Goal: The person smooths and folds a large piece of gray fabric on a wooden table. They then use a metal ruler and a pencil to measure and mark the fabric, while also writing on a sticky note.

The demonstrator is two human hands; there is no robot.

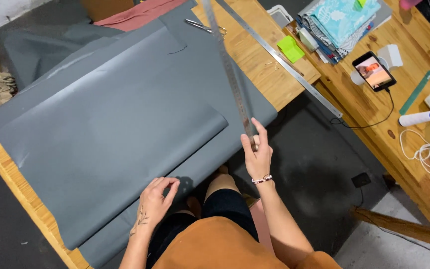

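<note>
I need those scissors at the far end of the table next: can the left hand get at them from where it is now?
Probably not without leaning in. The left hand rests on the near edge of the grey fabric; the scissors lie across the whole sheet. Nothing blocks the way but distance.

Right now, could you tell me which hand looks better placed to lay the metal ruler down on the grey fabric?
Probably the right hand: it already grips the long metal ruler at its near end, raised above the grey fabric. The left hand rests on the fabric's near edge.

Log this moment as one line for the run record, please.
left hand: resting on grey sheet edge | right hand: holding metal ruler lifted over sheet | second ruler, scissors on wooden table
</note>
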